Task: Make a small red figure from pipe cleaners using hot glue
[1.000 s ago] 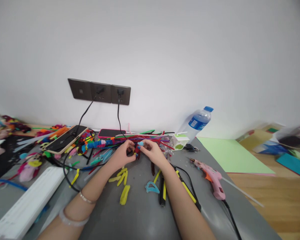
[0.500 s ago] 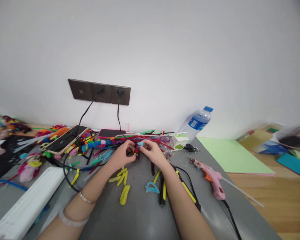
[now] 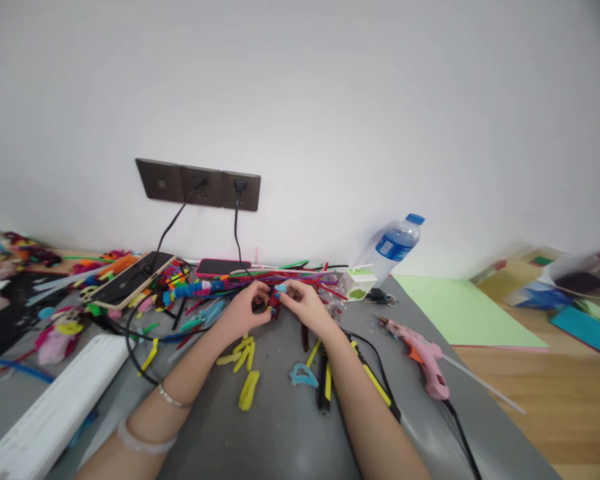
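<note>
Close together at the table's middle, both hands pinch a small fuzzy craft piece (image 3: 275, 307), dark red with other colours, partly covered by fingers. My left hand (image 3: 247, 308) is closed on its left side. From the right, my right hand (image 3: 304, 305) closes on it, with a light blue bit (image 3: 281, 288) at the fingertips. Several yellow pipe-cleaner pieces (image 3: 248, 390) lie below my hands. A light blue bent pipe-cleaner loop (image 3: 304, 375) rests under my right wrist, beside a black and yellow tool handle (image 3: 325, 383). Behind my hands lies a bundle of coloured pipe cleaners (image 3: 300, 272).
A pink glue gun (image 3: 427, 363) with its cord lies at right. Near the wall stand a small carton (image 3: 356, 285) and a tilted water bottle (image 3: 401, 241). At left are a phone (image 3: 133, 280), a long white box (image 3: 63, 400) and a small doll (image 3: 59, 337). Cords run from the wall sockets (image 3: 200, 185).
Almost nothing differs. The view has shifted very slightly, and both hands stay on the craft piece in the same place.
</note>
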A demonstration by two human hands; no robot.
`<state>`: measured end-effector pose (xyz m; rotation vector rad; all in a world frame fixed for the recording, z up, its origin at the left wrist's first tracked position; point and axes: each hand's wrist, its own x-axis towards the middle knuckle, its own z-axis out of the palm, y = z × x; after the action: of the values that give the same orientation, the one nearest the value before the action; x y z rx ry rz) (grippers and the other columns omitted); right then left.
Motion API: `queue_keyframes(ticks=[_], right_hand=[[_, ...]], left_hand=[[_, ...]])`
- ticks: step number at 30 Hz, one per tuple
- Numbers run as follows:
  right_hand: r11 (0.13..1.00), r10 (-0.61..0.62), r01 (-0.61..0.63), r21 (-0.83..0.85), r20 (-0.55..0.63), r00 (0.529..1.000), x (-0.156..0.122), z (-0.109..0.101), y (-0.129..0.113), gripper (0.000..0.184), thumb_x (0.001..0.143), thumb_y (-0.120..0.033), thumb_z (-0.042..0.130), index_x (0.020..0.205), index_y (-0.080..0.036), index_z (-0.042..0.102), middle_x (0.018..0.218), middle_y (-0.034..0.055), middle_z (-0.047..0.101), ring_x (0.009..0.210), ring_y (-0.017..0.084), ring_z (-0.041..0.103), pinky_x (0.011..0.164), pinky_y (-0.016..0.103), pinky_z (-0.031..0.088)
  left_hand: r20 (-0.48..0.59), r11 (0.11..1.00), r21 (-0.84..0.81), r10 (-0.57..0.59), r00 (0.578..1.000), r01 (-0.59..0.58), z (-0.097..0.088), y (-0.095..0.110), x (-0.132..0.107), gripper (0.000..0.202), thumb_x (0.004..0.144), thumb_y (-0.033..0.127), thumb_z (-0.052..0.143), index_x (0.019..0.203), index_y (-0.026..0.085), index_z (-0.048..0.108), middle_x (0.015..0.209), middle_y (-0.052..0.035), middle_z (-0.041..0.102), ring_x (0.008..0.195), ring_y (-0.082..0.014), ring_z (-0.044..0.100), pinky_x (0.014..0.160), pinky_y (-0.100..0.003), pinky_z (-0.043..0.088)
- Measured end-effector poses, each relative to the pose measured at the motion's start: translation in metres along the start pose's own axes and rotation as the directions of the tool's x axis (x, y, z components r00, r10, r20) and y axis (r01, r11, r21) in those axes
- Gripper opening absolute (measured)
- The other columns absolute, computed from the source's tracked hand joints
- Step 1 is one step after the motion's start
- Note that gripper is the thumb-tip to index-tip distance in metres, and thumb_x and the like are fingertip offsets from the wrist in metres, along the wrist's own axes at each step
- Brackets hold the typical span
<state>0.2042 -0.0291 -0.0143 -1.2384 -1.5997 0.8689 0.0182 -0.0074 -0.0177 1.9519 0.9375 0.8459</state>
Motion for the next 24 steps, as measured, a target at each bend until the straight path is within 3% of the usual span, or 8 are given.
queue_keyframes(ticks=[24], right_hand=[[0.999, -0.018, 0.018, 0.033, 0.002, 1.000, 0.0004, 0.0003, 0.0013, 0.018, 0.079, -0.037, 0.061, 0.080, -0.018, 0.060, 0.067, -0.0015, 0.057, 0.060, 0.013, 0.048, 0.059, 0.027, 0.040]], left_hand=[[-0.009, 1.000, 0.017, 0.002, 1.000, -0.002, -0.0006, -0.0004, -0.0003, 0.036, 0.070, 0.015, 0.063, 0.104, 0.020, 0.054, 0.095, -0.0030, 0.066, 0.087, -0.0178, 0.061, 0.084, -0.034, 0.050]])
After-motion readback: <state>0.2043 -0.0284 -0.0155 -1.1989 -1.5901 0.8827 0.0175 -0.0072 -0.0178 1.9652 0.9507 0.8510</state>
